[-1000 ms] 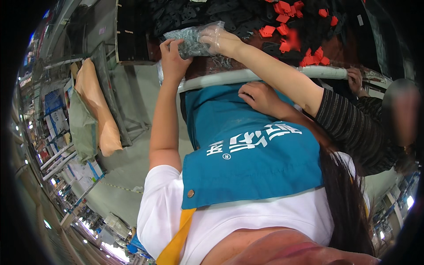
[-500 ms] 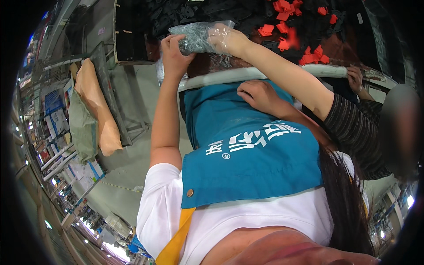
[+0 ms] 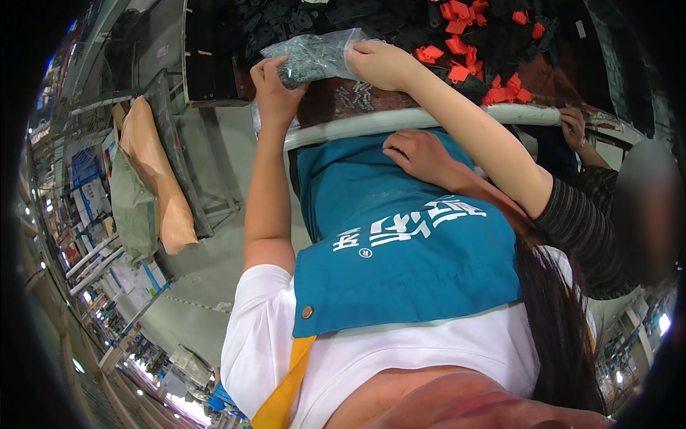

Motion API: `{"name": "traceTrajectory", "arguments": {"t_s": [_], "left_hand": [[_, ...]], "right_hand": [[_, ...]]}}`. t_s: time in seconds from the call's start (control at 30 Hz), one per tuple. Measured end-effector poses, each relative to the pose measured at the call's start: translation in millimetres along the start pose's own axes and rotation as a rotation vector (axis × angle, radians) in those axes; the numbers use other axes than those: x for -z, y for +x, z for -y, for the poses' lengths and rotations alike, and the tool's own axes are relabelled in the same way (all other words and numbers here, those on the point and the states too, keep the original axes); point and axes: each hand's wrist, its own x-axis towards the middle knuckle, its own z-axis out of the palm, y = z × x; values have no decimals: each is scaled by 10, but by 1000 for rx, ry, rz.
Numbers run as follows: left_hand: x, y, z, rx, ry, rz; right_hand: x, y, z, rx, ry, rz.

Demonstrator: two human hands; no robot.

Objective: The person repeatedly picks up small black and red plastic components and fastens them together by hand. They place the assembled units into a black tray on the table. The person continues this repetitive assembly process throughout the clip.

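My left hand is closed on the lower left end of a clear plastic bag full of small silvery metal pieces. A co-worker's hand, reaching in from the right, grips the right end of the same bag. Just below it, a small heap of loose metal pieces, coiled like springs, lies on the brown tabletop. My right hand rests on the blue apron in my lap, fingers loosely bent and holding nothing visible.
Black plastic parts cover the far side of the table, with red plastic parts at right. A white padded edge runs along the front. The co-worker's other hand touches that edge. A rack with brown wrapping stands left.
The co-worker's hand has come out of the bag's mouth and now pinches its right end. The bag and my left hand have shifted slightly left. My right hand stays put.
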Motion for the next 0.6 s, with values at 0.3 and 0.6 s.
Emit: {"name": "traceTrajectory", "arguments": {"t_s": [0.3,0.6], "left_hand": [[278,-139,341,67,139,-10],[441,-221,182,30,315,-25]], "right_hand": [[56,63,-40,22,-30,-110],[176,260,-165,-40,-218,-346]]}}
